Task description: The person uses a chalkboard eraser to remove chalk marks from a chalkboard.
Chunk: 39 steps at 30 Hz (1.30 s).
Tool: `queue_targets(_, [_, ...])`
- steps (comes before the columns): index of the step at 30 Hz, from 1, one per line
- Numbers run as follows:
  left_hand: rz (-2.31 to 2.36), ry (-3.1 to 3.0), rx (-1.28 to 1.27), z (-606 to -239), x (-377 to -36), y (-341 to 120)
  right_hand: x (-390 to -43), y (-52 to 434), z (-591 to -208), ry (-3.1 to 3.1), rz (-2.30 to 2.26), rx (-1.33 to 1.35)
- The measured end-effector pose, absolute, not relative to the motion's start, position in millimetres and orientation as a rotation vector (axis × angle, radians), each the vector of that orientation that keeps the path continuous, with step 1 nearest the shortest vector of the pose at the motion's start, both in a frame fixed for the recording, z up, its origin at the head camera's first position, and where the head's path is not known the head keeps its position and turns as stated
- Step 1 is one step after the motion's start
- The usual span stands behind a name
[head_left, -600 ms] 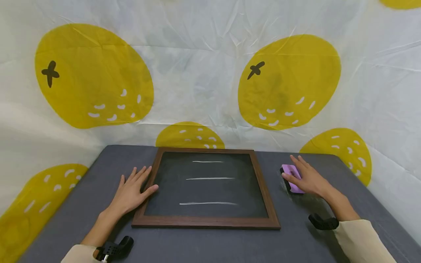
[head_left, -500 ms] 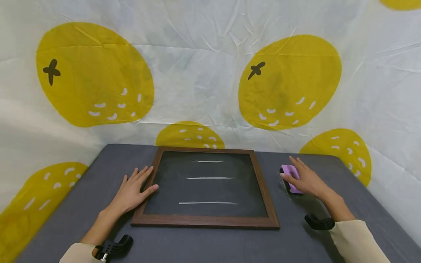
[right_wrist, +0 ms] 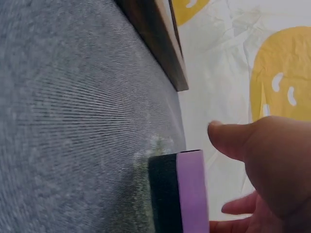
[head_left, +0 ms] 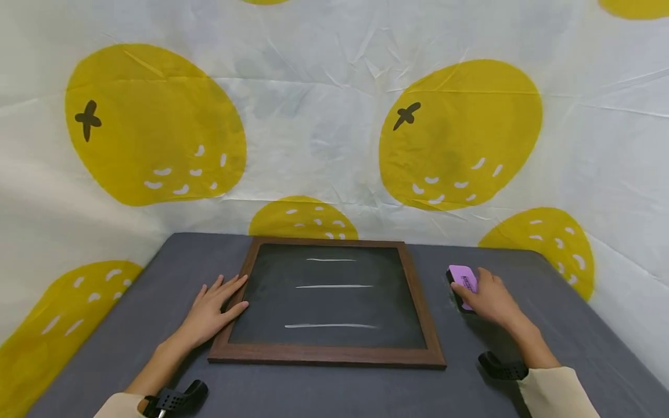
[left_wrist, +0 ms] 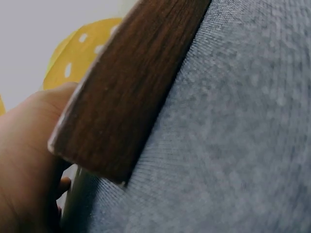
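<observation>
A wood-framed chalkboard point(head_left: 334, 305) lies flat on the grey table point(head_left: 313, 389) with three white chalk lines across it. My left hand point(head_left: 214, 306) rests flat beside its left edge, fingers straight, thumb touching the frame point(left_wrist: 131, 92). To the right of the board lies a purple eraser point(head_left: 463, 280) with a dark felt underside point(right_wrist: 165, 194). My right hand point(head_left: 488, 299) is on it, thumb along its near left side and fingers curled over its right side. The eraser still sits on the table.
A white cloth backdrop point(head_left: 324, 116) printed with large yellow fruit shapes rises behind and to both sides of the table. Black wrist mounts point(head_left: 499, 367) show on both cream sleeves. A strip of table lies between the board and the near edge.
My right hand's fingers, earlier laid straight over the eraser, have curled down around it. The left hand and the chalkboard have not moved.
</observation>
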<state>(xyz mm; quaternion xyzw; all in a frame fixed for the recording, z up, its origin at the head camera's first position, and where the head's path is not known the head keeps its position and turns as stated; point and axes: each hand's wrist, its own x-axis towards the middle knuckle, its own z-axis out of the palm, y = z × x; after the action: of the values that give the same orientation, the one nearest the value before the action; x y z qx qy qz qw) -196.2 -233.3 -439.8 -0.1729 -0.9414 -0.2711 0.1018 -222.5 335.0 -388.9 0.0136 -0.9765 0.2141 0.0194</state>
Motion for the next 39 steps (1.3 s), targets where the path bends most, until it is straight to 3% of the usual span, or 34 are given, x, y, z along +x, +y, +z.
queue_targets(24, [-0.840,-2.785,-0.513,-443.6,-194.1,-237.9,-214.3,319.7,-400.8,-2.914,0.666,-0.267])
queue_targets(39, [-0.780,-2.773,-0.496,-444.4,-192.7,-235.1,-210.2,315.6,-401.1,-2.930,0.594,-0.295])
